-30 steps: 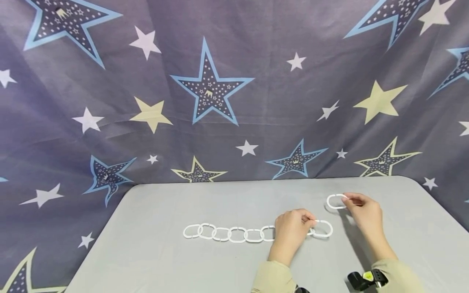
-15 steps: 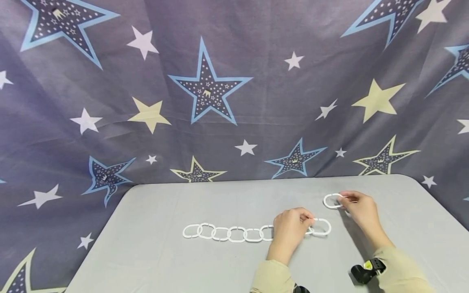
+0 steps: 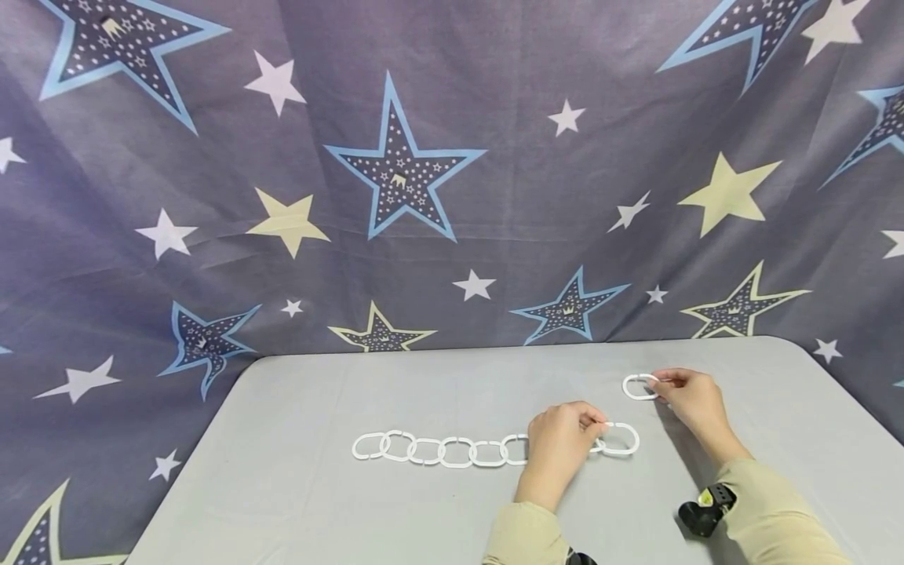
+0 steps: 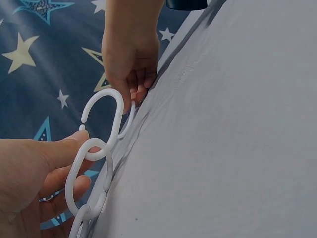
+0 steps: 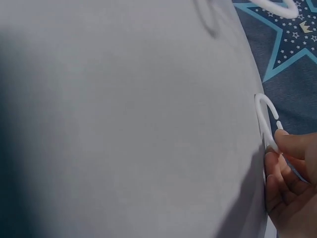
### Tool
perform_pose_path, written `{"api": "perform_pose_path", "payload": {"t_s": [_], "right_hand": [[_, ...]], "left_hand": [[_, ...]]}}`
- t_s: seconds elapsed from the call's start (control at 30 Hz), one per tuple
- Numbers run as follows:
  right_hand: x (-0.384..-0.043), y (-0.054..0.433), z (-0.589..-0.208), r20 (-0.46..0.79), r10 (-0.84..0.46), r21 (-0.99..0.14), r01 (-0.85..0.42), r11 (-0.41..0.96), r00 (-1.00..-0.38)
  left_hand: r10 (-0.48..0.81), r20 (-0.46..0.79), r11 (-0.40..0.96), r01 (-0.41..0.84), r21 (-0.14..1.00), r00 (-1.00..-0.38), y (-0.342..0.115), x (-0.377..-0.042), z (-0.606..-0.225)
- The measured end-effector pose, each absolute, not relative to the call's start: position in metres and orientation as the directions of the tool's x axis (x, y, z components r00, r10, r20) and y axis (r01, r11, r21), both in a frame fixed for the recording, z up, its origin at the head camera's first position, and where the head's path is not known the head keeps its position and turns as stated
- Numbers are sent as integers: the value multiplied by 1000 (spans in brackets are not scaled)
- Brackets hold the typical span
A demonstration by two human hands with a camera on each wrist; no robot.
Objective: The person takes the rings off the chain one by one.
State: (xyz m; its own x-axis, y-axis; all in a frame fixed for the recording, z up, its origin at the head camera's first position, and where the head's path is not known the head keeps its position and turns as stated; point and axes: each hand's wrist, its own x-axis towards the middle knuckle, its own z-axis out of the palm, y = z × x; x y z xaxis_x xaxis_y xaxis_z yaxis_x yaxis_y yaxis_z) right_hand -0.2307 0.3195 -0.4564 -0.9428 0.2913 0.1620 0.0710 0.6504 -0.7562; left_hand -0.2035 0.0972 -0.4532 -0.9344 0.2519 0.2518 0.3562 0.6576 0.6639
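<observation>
A chain of white plastic C-shaped links stretches left to right across the table. My left hand pinches the chain's rightmost link between thumb and fingers and covers part of the chain. In the left wrist view, the thumb tip lies beside the gap in that end link, and a second link hangs through its lower end. Farther back and to the right, my right hand pinches a separate white link by its right end. The right wrist view shows that link's gap just beyond the thumb.
The pale grey tabletop reaches back to a dark curtain printed with stars. A black wrist camera sits at the right sleeve. Part of another black device shows at the left sleeve.
The right hand and its link have shifted slightly left, while the right sleeve has swung a little outward. The left hand holds the chain in nearly the same place.
</observation>
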Motion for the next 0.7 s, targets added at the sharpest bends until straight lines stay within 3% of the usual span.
{"api": "perform_pose_path", "payload": {"t_s": [0.4, 0.7], "right_hand": [[-230, 319, -459, 149, 320, -717, 121, 686, -936], [-228, 319, -460, 198, 296, -702, 76, 708, -935]], "left_hand": [[250, 242, 669, 348, 656, -937, 99, -202, -451], [244, 252, 652, 350, 672, -937, 96, -204, -453]]}}
